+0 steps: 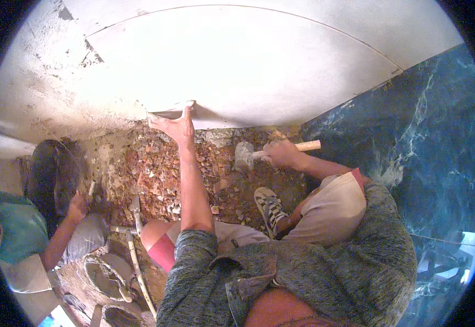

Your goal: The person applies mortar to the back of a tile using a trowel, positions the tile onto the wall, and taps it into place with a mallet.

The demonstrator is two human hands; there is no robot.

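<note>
White panel (pixel 248 71) tops the head view; the left hand (pixel 178 128) spreads wide at its lower edge, apparently bracing, any grip unclear. The right hand (pixel 282 155) holds a hammer (pixel 244 156) mid-handle, probably for control, over rubble (pixel 161 180).

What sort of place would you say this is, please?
Probably a room under renovation: broken rubble lies beside the white wall, and the right hand grips a hammer.

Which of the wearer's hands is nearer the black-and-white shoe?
Right: the right hand, around the hammer, is above the shoe in view; the left hand is farther, toward upper left.
</note>
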